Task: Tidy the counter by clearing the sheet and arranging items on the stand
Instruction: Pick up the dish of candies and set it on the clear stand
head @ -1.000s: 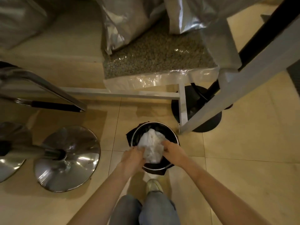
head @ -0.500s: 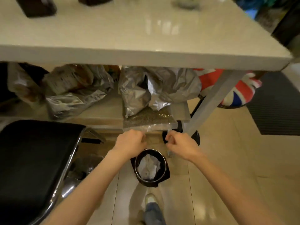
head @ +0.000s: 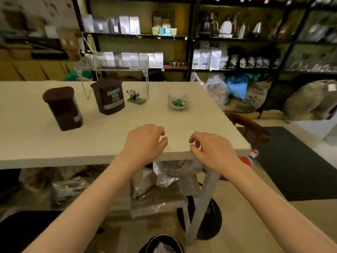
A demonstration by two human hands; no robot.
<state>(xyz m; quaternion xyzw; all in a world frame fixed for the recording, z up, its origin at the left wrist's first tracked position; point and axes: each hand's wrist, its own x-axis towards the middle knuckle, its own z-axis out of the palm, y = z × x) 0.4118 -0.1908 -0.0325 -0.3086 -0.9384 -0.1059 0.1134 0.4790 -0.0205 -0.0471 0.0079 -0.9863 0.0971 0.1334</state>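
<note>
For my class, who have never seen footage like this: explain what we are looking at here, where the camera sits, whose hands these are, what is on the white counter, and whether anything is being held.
There is no machine here. A person wears a wide-angle camera on the head, so you see what they see, looking forward and down. The two bare arms reaching in from below are theirs: the left hand and right hand hover over the near edge of the white counter, fingers loosely curled, holding nothing.

On the counter stand two dark brown lidded canisters, a small panda figurine on a green base, a little white dish of green-wrapped sweets and, at the back, a clear acrylic stand. At the bottom edge, on the floor, is a round black bin with crumpled white material inside. Shelves of goods fill the background.
</note>
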